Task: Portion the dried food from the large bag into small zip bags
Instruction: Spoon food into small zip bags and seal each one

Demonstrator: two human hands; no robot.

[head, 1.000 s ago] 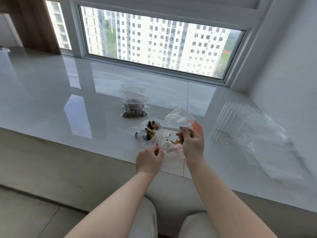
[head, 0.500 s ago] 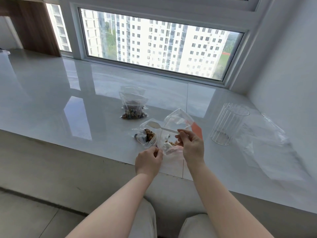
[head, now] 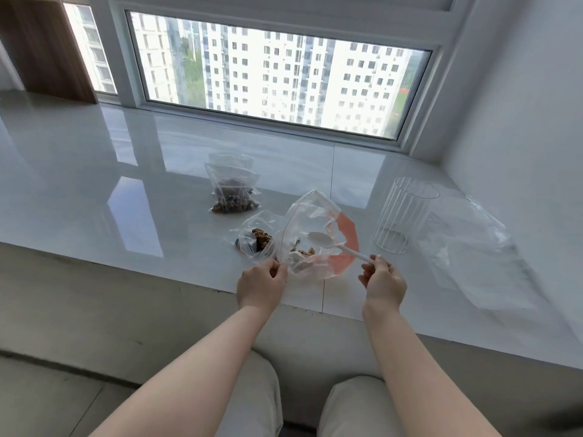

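Dried food (head: 304,251) is nearly gone from the large bag (head: 318,238): only a few nuts and bits lie at its bottom, near the front edge of the white worktop (head: 94,184); the bag, with an orange band by its mouth, is propped open toward the person. Left hand (head: 260,287) pinches the bag's near-left edge between curled fingers; right hand (head: 383,280) pinches the handle of a white plastic spoon (head: 334,242), whose empty bowl sits inside the bag above the remaining food. Just left of the large bag, touching it, lies 1 small zip bag (head: 255,239) with a portion inside; whether it is sealed I cannot tell. Farther back, a stack of filled small bags (head: 232,192) rests apart, at least 2, though the count is unclear. Right of the work, a ribbed clear glass (head: 405,212) stands upright beside loose clear plastic (head: 479,247). Judged from this, most portioning is done; what remains is scooping out the last bits and closing the near bag.
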